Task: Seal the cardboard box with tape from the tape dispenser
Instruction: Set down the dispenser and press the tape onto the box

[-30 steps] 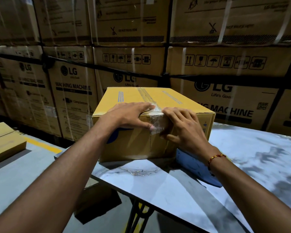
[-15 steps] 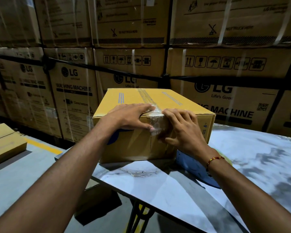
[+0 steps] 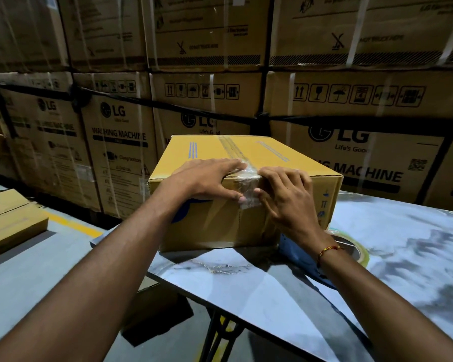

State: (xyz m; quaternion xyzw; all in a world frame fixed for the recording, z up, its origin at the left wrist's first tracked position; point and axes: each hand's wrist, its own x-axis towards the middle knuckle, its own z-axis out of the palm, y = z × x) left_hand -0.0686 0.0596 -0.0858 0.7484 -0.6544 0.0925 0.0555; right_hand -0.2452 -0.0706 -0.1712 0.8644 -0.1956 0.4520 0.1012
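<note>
- Both hands lie flat and spread on the near top edge of the yellow-brown cardboard box [image 3: 246, 194], gripping nothing: the left hand [image 3: 207, 180] presses palm-down over the corner line with its thumb on the front face, and the right hand [image 3: 285, 197] has its fingers laid over the same edge, thumb pointing toward the left thumb.
- Between the two hands a strip of clear glossy tape [image 3: 247, 184] runs down the middle seam of the lid and folds over onto the front face, wrinkled where it bends.
- A thin red-and-gold thread bracelet [image 3: 328, 250] circles the right wrist.
- Just beside the box's near right corner lies a blue tape dispenser [image 3: 298, 250], partly hidden by the right forearm, with a roll of clear tape [image 3: 356, 246] showing behind the wrist.
- Box and dispenser sit on a pale, marbled grey tabletop [image 3: 403, 244] on dark metal legs [image 3: 217, 338].
- Behind it rises a wall of large brown washing-machine cartons [image 3: 120, 142], strapped with white bands and a black belt.
- Left, flat yellow boxes [image 3: 11, 226] rest on a grey floor [image 3: 37, 278] with a yellow line.
</note>
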